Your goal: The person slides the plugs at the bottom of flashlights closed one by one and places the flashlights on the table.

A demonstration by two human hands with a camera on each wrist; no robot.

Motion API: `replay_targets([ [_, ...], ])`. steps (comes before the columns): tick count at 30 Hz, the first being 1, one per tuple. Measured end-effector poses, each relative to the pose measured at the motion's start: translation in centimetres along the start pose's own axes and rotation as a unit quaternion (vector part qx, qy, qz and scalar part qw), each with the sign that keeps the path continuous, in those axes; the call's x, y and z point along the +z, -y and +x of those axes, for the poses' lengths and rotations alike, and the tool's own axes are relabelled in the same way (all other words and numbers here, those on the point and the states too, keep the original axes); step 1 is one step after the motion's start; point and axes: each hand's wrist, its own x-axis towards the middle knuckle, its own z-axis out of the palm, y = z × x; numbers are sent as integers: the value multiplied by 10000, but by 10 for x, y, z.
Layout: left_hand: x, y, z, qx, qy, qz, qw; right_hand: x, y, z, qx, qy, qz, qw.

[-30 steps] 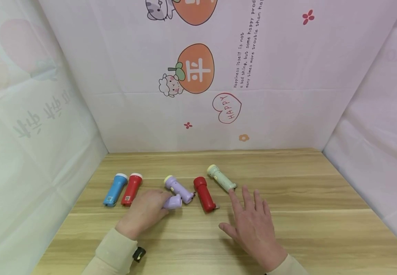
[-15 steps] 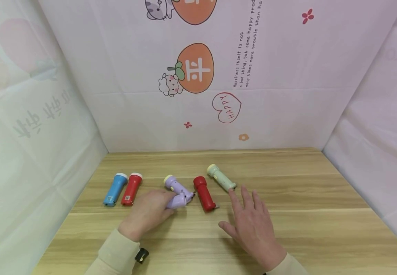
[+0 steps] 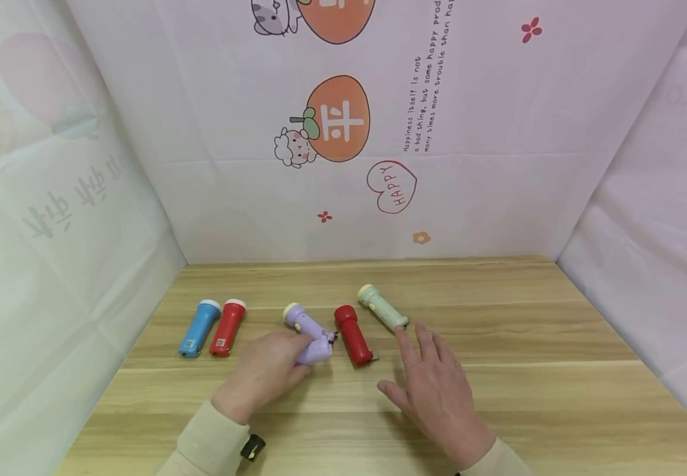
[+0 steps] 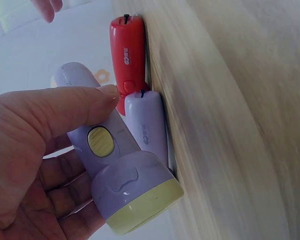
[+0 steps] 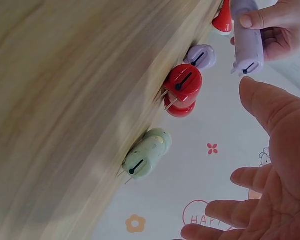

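My left hand (image 3: 267, 371) grips a purple flashlight (image 3: 315, 352) with a pale yellow rim and button, thumb along its body in the left wrist view. The held flashlight (image 4: 122, 177) is tilted and partly hidden by the fingers. Behind it a second purple flashlight (image 3: 306, 324) lies on the table, beside a red flashlight (image 3: 354, 336). My right hand (image 3: 435, 396) is spread with nothing in it, fingertips near the tail of a pale green flashlight (image 3: 383, 309). In the right wrist view, thin metal prongs stick out from the red flashlight (image 5: 184, 82) and the green one (image 5: 149, 152).
A blue flashlight (image 3: 199, 329) and a red one with a white rim (image 3: 228, 328) lie side by side at the left. The wooden table (image 3: 516, 344) meets printed white cloth (image 3: 486, 198) at the back and both sides.
My left hand has shifted right with the purple flashlight, which now covers more of the lying purple one's tail. The right hand stays almost still.
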Motion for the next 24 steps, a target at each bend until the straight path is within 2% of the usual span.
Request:
replay_targets([
  [10, 0, -10, 0, 158, -223, 106, 9996, -1, 2, 1, -88, -171, 159, 9997],
  [24, 0, -23, 1, 358, -328, 145, 9987, -3, 8, 2, -114, -366, 293, 9988],
])
